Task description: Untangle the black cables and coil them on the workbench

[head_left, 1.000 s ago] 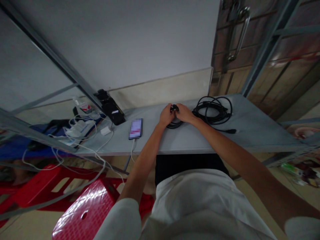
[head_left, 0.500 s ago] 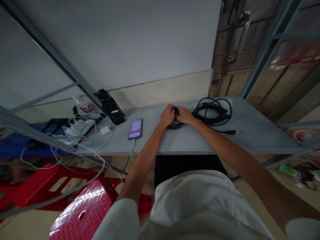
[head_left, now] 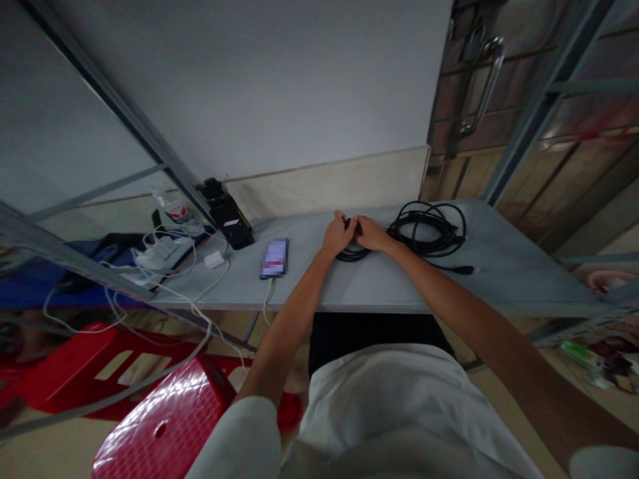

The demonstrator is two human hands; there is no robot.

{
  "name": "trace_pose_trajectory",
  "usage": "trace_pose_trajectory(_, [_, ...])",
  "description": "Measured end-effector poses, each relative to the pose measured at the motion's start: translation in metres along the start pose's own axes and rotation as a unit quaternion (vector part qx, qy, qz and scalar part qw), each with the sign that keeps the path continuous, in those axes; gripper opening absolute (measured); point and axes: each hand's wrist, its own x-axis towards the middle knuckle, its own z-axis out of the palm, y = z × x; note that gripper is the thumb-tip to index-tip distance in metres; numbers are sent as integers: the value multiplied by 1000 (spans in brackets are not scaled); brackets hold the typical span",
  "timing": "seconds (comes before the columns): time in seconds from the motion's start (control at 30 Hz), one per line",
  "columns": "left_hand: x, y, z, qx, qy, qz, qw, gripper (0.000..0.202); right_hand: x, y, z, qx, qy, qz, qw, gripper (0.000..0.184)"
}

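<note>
Close together over the grey table, my left hand [head_left: 339, 233] and my right hand [head_left: 372, 233] are both closed on a black cable [head_left: 353, 255]. A dark end of it shows between the fingers; its exact shape is hidden. Part of this cable lies in a small coil on the tabletop below my hands. Just right of my right hand rests a larger loose coil of black cable [head_left: 428, 229]. From that coil a black plug [head_left: 463, 270] sticks out toward the front right.
A phone [head_left: 274, 258] with a white charging cord lies left of my hands. Farther left are a black box [head_left: 232, 223], a white adapter [head_left: 214, 259] and tangled white cords. Red plastic stools [head_left: 164, 422] stand below. Metal posts [head_left: 546, 100] frame the table [head_left: 519, 266].
The view has shifted slightly, so the scene sits a little lower and to the right. My hands stay together on the cable, with a slight change in finger position.
</note>
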Motion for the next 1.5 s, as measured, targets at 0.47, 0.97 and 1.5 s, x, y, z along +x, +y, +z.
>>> trace_pose_trajectory(0.47, [3, 1, -6, 12, -41, 22, 999, 22, 5, 4, 4, -79, -14, 23, 996, 40])
trace_pose_trajectory(0.97, [7, -11, -12, -19, -40, 11, 999, 35, 0, 0, -6, -58, -49, -13, 997, 45])
trace_pose_trajectory(1.5, [-2, -9, -20, -11, -44, 17, 999, 38, -7, -16, -4, -69, -50, 19, 996, 39])
